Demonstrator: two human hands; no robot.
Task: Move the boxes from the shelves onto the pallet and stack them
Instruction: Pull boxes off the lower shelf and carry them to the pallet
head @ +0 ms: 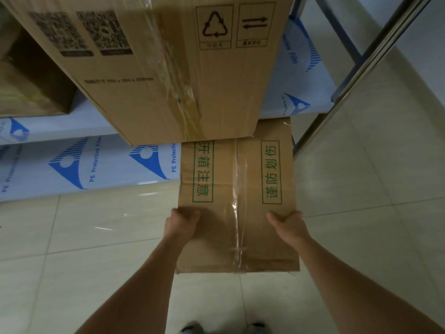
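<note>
At far left, a brown carton (31,78) in shadow on a film-wrapped shelf (72,162) printed with blue triangles. Above centre, a large corrugated box (149,68), taped, with blurred codes. Below it, a smaller taped cardboard box (237,196) with green lettering, half out over glossy floor tiles (84,249), gripped at its near edges: left hand (181,221) curled over one edge, right hand (287,225) clasping the other. At right, steel shelf posts (361,68).

Pale tiled floor (96,249), blue-printed white protective film (72,165), tips of two shoes (255,327).
</note>
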